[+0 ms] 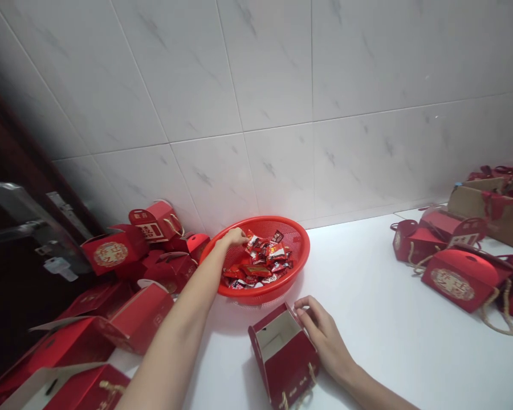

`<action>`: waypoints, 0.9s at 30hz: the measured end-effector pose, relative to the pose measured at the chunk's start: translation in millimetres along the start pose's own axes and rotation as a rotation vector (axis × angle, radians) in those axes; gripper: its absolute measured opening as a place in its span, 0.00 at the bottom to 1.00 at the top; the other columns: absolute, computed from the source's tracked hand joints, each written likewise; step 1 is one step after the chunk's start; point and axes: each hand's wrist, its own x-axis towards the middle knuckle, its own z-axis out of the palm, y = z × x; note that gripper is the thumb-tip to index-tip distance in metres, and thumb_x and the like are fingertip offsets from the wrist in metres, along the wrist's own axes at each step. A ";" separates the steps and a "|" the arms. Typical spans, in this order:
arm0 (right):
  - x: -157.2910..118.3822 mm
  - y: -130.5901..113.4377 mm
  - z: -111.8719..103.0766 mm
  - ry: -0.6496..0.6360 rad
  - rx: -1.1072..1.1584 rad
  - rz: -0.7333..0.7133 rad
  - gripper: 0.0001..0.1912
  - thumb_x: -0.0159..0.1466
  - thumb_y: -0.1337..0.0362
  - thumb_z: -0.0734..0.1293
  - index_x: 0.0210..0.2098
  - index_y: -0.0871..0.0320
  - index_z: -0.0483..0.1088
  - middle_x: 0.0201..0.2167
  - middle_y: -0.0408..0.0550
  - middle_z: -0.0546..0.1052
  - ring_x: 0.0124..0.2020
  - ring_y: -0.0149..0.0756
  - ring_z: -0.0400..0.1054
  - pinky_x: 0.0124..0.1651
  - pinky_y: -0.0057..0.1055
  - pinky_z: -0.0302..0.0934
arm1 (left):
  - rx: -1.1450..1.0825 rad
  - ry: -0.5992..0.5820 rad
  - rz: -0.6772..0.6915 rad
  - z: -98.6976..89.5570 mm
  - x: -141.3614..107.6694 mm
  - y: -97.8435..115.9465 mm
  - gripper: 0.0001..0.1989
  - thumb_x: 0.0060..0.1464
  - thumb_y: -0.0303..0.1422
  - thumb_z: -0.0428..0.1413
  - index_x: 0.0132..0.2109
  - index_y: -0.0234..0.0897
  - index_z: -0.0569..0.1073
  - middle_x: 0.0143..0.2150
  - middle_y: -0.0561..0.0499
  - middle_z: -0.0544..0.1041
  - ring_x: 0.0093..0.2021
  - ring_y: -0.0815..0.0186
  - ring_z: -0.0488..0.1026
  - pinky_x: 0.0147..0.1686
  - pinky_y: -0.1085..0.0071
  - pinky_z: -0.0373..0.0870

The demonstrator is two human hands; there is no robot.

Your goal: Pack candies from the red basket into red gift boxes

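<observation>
My left hand (236, 237) is inside the red plastic basket (300, 267), its fingers closed at a red-and-white wrapped candy (251, 241) by the left edge of the pile. Several other wrapped candies (265, 267) in red, white and brown lie beneath and beside it. In front of the basket, a dark red gift box (293, 364) with rope handles stands with its top open, and its pale inside holds nothing that I can see. Against the right side of that box is my right hand (318, 330), thumb and fingers gripping its upper edge.
Several red gift boxes (139, 316) are heaped at the left, beside a dark door with a metal handle (15, 202). More closed boxes (457, 279) stand at the right on the white table (380, 330). Behind them is a cardboard carton (470, 202); a tiled wall (277, 165) runs along the back.
</observation>
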 end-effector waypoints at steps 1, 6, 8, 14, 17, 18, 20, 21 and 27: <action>0.1 -0.7 -0.2 -0.001 -0.001 0.002 0.17 0.66 0.48 0.62 0.34 0.55 0.69 0.33 0.46 0.76 0.35 0.39 0.69 0.39 0.33 0.62 | -0.029 0.000 0.026 -2.4 -2.5 0.6 0.15 0.54 0.41 0.62 0.26 0.35 0.75 0.23 0.54 0.74 0.28 0.67 0.71 0.33 0.71 0.67; -0.7 -2.6 -0.8 0.004 -0.007 0.006 0.17 0.66 0.48 0.62 0.34 0.55 0.69 0.31 0.45 0.75 0.33 0.39 0.68 0.38 0.33 0.61 | -0.160 -0.015 0.155 -13.9 -18.5 10.8 0.14 0.50 0.42 0.58 0.28 0.35 0.80 0.25 0.52 0.78 0.29 0.66 0.70 0.32 0.71 0.64; -1.3 -3.1 -1.1 0.010 -0.017 0.006 0.17 0.65 0.47 0.62 0.34 0.54 0.69 0.31 0.45 0.75 0.33 0.38 0.67 0.38 0.33 0.61 | -0.171 -0.061 0.185 -16.6 -25.2 14.5 0.12 0.47 0.40 0.60 0.28 0.36 0.81 0.28 0.51 0.80 0.32 0.64 0.73 0.35 0.71 0.66; -2.3 -2.3 -1.7 -0.009 -0.037 0.020 0.17 0.65 0.47 0.62 0.35 0.55 0.68 0.30 0.45 0.74 0.31 0.38 0.66 0.36 0.33 0.61 | -0.099 -0.168 0.192 -24.6 -48.9 18.9 0.10 0.34 0.33 0.66 0.30 0.41 0.82 0.30 0.53 0.81 0.37 0.60 0.75 0.36 0.73 0.67; -1.7 -0.3 -1.7 -0.027 -0.041 0.019 0.18 0.66 0.46 0.61 0.36 0.55 0.68 0.30 0.45 0.74 0.31 0.38 0.66 0.35 0.33 0.61 | -0.004 -0.333 0.192 -27.4 -64.8 21.9 0.16 0.32 0.35 0.68 0.35 0.43 0.84 0.32 0.53 0.82 0.36 0.61 0.76 0.34 0.73 0.68; -1.4 0.4 -1.7 -0.034 -0.043 0.018 0.18 0.66 0.46 0.61 0.36 0.55 0.67 0.30 0.46 0.74 0.31 0.38 0.66 0.35 0.33 0.61 | 0.083 -0.401 0.172 -26.7 -69.8 23.0 0.21 0.30 0.35 0.69 0.39 0.44 0.84 0.35 0.53 0.83 0.36 0.60 0.77 0.34 0.73 0.69; -0.7 1.7 -1.7 -0.043 -0.054 0.012 0.18 0.66 0.46 0.61 0.36 0.55 0.67 0.30 0.46 0.74 0.31 0.38 0.66 0.35 0.33 0.61 | 0.327 -0.502 0.103 -21.7 -77.8 24.6 0.33 0.26 0.34 0.71 0.48 0.48 0.82 0.41 0.52 0.84 0.37 0.59 0.78 0.33 0.73 0.70; -0.4 2.2 -1.8 -0.044 -0.063 0.007 0.18 0.66 0.47 0.61 0.36 0.55 0.67 0.30 0.46 0.74 0.31 0.38 0.66 0.36 0.33 0.61 | 0.439 -0.520 0.069 -17.8 -80.5 25.0 0.38 0.25 0.33 0.71 0.52 0.49 0.80 0.44 0.51 0.83 0.38 0.58 0.78 0.33 0.72 0.71; 0.0 4.5 -2.1 -0.055 -0.088 0.003 0.18 0.65 0.46 0.59 0.36 0.55 0.66 0.34 0.48 0.75 0.34 0.40 0.68 0.40 0.36 0.62 | 0.536 -0.401 0.090 -2.2 -80.8 18.4 0.33 0.31 0.30 0.68 0.51 0.46 0.79 0.46 0.49 0.83 0.46 0.54 0.78 0.37 0.71 0.71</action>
